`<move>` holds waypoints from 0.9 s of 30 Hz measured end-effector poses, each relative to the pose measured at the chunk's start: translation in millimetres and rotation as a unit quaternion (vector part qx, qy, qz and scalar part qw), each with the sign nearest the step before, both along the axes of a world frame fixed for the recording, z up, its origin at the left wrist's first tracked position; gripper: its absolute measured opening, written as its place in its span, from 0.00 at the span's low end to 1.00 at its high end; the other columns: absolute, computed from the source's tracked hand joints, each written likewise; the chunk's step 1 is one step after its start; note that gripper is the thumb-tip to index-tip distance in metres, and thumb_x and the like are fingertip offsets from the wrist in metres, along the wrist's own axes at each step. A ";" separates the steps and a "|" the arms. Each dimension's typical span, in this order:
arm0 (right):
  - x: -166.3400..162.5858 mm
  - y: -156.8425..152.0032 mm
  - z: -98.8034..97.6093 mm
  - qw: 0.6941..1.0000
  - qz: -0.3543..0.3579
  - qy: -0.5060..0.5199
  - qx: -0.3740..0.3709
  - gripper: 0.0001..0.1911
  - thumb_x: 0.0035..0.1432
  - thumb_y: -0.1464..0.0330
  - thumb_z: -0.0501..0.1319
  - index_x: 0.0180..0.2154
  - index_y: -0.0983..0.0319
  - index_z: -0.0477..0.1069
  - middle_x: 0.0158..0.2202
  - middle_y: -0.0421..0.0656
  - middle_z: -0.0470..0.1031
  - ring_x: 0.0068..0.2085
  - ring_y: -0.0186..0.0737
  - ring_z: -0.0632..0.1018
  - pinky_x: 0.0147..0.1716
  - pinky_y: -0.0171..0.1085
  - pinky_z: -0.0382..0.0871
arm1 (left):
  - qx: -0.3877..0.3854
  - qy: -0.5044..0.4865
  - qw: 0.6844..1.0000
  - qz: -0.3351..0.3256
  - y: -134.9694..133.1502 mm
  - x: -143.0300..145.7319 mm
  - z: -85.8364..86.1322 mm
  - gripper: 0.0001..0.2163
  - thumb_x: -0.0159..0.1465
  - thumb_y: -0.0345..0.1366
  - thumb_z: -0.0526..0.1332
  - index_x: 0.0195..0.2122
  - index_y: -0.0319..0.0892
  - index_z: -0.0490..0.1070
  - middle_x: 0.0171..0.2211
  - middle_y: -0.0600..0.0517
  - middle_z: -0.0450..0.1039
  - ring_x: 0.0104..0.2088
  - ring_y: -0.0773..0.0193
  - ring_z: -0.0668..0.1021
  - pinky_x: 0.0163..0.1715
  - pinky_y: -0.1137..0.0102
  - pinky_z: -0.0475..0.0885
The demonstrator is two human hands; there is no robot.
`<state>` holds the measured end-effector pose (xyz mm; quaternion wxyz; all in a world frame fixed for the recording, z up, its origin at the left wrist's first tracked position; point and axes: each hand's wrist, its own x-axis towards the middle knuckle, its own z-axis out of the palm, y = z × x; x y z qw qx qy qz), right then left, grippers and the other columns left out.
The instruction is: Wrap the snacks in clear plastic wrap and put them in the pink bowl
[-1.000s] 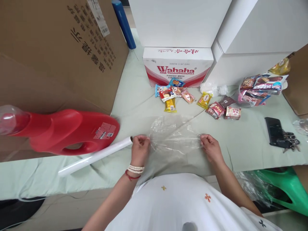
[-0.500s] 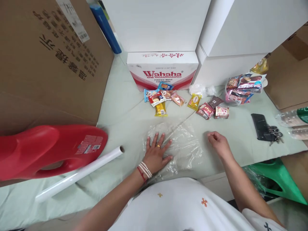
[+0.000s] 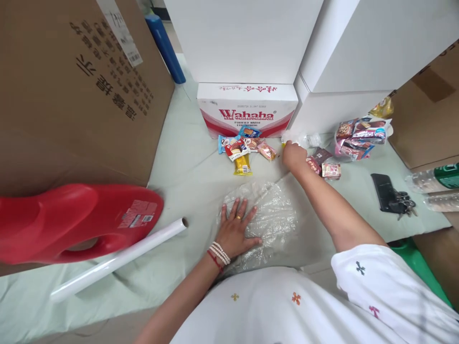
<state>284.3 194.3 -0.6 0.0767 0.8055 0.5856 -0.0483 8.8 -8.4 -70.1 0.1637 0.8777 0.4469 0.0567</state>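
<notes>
My left hand (image 3: 234, 234) lies flat with its fingers spread on a thin clear plastic sheet (image 3: 276, 215), pressing it to the table. My right hand (image 3: 294, 157) is stretched forward, its fingers curled down over a yellow snack packet (image 3: 283, 145). Only a sliver of that packet shows; the hand covers the rest. Just right of the hand lie a red packet (image 3: 314, 165), a dark brown packet (image 3: 322, 155) and a small red-and-cream packet (image 3: 331, 171). To its left is a pile of wrapped snacks, with a red-and-white one (image 3: 237, 149) and another yellow one (image 3: 243, 166).
A Wahaha carton (image 3: 247, 112) stands behind the snacks. At left are a red jug (image 3: 82, 215), a white roll (image 3: 118, 260) and a big brown box (image 3: 89, 119). At right are a filled snack bag (image 3: 362, 137), a phone (image 3: 383, 191) and keys (image 3: 405, 203).
My right hand has moved forward and left, from beside the plastic sheet to the yellow packet, which it now covers. My left hand stays flat on the sheet. The view has shifted slightly.
</notes>
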 end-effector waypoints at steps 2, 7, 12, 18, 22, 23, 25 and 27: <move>6.2 -18.3 7.4 0.999 0.010 -0.007 0.034 0.25 0.66 0.75 0.53 0.63 0.72 0.60 0.52 0.64 0.75 0.50 0.56 0.80 0.45 0.43 0.71 | 0.001 -0.013 1.000 -0.001 0.1 -0.6 1.0 0.45 0.59 0.61 0.65 0.73 0.48 0.53 0.75 0.38 0.45 0.74 0.35 0.51 0.68 0.33 0.39; 19.2 -85.7 48.6 0.978 0.145 0.057 0.135 0.23 0.64 0.70 0.57 0.61 0.63 0.66 0.57 0.56 0.74 0.51 0.57 0.79 0.46 0.46 0.72 | -0.004 -0.049 0.999 0.003 0.4 -0.9 0.7 0.37 0.68 0.54 0.59 0.74 0.47 0.51 0.76 0.38 0.44 0.74 0.40 0.51 0.69 0.35 0.39; -14.2 -157.2 42.7 0.897 0.384 0.205 0.074 0.25 0.66 0.72 0.55 0.64 0.56 0.65 0.64 0.47 0.71 0.56 0.48 0.78 0.49 0.41 0.74 | -0.019 -0.104 0.994 0.009 5.6 -5.9 -7.7 0.39 0.69 0.50 0.57 0.75 0.44 0.42 0.76 0.36 0.42 0.75 0.45 0.52 0.70 0.39 0.41; -48.0 -197.5 -12.5 0.872 0.430 0.225 -0.054 0.29 0.66 0.75 0.53 0.67 0.58 0.60 0.70 0.51 0.61 0.53 0.47 0.79 0.45 0.42 0.76 | 0.033 -0.174 0.984 0.036 -4.7 -31.8 3.2 0.40 0.67 0.35 0.58 0.76 0.47 0.37 0.75 0.38 0.46 0.75 0.45 0.50 0.70 0.40 0.48; -18.8 -234.1 -11.3 0.855 0.404 0.326 -0.005 0.25 0.69 0.66 0.57 0.65 0.59 0.62 0.66 0.55 0.64 0.56 0.48 0.76 0.49 0.45 0.75 | 0.027 -0.199 0.977 -0.074 -34.4 -62.5 24.8 0.35 0.63 0.28 0.57 0.71 0.51 0.52 0.69 0.43 0.62 0.73 0.49 0.57 0.71 0.41 0.48; -9.6 -246.3 -11.5 0.847 0.409 0.340 -0.005 0.24 0.68 0.63 0.60 0.63 0.58 0.64 0.63 0.54 0.67 0.56 0.49 0.75 0.50 0.46 0.74 | 0.000 -0.215 0.971 -0.108 -42.1 -70.6 27.4 0.34 0.62 0.28 0.57 0.70 0.49 0.54 0.69 0.42 0.63 0.72 0.49 0.59 0.70 0.41 0.50; 5.5 -270.6 -17.6 0.837 0.428 0.341 -0.016 0.23 0.65 0.61 0.64 0.60 0.58 0.69 0.59 0.53 0.71 0.56 0.52 0.74 0.54 0.50 0.72 | -0.052 -0.235 0.958 -0.156 -54.8 -84.7 27.4 0.32 0.61 0.30 0.58 0.68 0.46 0.57 0.69 0.39 0.62 0.71 0.47 0.62 0.69 0.41 0.55; 13.9 -289.3 -29.0 0.840 0.428 0.335 -0.009 0.17 0.66 0.63 0.64 0.55 0.58 0.72 0.57 0.53 0.73 0.56 0.52 0.73 0.55 0.53 0.70 | -0.078 -0.229 0.956 -0.168 -61.9 -93.9 22.1 0.28 0.62 0.31 0.59 0.66 0.44 0.61 0.69 0.37 0.61 0.70 0.47 0.64 0.68 0.43 0.59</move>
